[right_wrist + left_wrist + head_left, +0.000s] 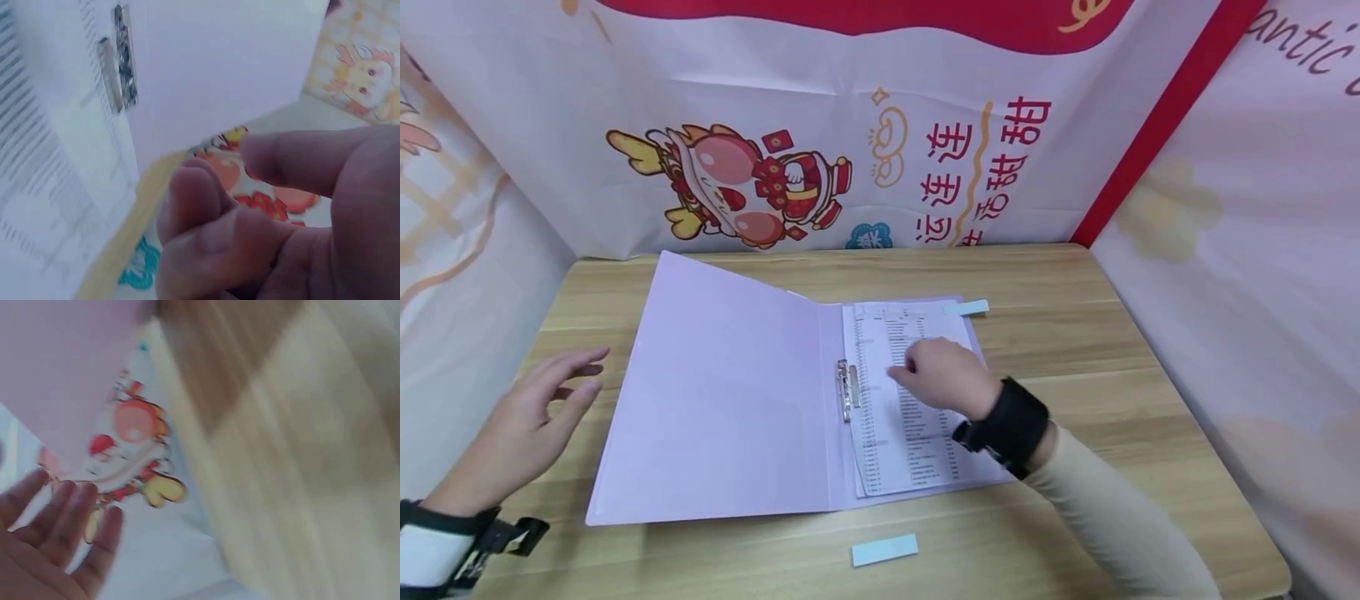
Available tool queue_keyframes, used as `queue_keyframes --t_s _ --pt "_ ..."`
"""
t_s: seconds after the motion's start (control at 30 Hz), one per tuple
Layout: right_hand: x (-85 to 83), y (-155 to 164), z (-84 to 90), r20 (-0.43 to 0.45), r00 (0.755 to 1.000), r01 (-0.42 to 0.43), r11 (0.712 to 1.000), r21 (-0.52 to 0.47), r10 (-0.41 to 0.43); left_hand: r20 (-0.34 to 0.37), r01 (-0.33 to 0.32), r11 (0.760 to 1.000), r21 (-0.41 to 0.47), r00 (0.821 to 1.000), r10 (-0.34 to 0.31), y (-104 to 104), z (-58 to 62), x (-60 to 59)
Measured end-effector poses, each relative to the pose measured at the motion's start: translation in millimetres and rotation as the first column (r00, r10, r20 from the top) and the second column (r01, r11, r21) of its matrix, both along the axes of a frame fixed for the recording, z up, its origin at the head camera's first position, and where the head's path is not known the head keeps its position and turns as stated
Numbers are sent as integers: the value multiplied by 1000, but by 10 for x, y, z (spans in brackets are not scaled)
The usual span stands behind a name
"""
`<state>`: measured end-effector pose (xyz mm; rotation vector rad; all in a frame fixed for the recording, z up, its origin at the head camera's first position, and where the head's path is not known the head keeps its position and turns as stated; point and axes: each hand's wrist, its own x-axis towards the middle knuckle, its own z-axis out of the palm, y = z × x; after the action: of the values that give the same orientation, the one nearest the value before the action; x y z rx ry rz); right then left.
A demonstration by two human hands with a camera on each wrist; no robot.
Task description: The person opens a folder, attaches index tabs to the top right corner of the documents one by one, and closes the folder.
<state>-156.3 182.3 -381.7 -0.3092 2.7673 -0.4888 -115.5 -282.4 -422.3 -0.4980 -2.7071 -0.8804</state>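
Note:
A lilac folder (722, 400) lies opened out on the table, its left cover tilted up a little. Printed sheets (898, 454) rest on its right side, beside a metal clip (845, 390) at the spine. My left hand (538, 425) hovers left of the cover, fingers apart and holding nothing; the left wrist view shows them blurred. Over the sheets is my right hand (947, 375). In the right wrist view its fingers (194, 194) bend loosely, the thumb stands apart, and nothing is between them. A pale blue strip (966, 308) sticks out past the sheets' top right corner.
Another pale blue strip (884, 550) lies on the wooden table (1075, 333) in front of the folder. Printed cloth (737, 75) hangs behind the table and along both sides. Each wrist wears a black strap with a small camera.

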Motion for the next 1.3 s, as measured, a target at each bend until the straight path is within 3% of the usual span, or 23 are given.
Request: queue_keyframes --t_s 0.1,0.23,0.37,0.53,0.73,0.9,1.3 --pt "-141 -293 -147 26 1000 7 1000 26 -7 118 -43 995 -89 992 54 -120 -170 -118" --pt "-273 -620 -438 62 997 42 995 95 -48 234 -89 964 -250 961 150 -268 -406 -229" --pt "-319 -819 -701 61 996 53 984 168 -64 293 -123 914 -387 923 248 -379 -588 -255" --pt "-304 -922 -855 20 998 55 966 254 -62 362 -111 888 -446 885 292 -403 -712 -240" --pt "-305 -957 -884 -7 999 53 949 312 -53 384 -101 883 -457 874 299 -368 -745 -218" --pt "-327 -965 -902 -18 998 57 953 298 -54 393 -112 885 -452 865 311 -346 -740 -196" --pt "-377 -919 -823 -12 999 44 974 220 -42 370 -106 894 -436 884 285 -311 -736 -208"
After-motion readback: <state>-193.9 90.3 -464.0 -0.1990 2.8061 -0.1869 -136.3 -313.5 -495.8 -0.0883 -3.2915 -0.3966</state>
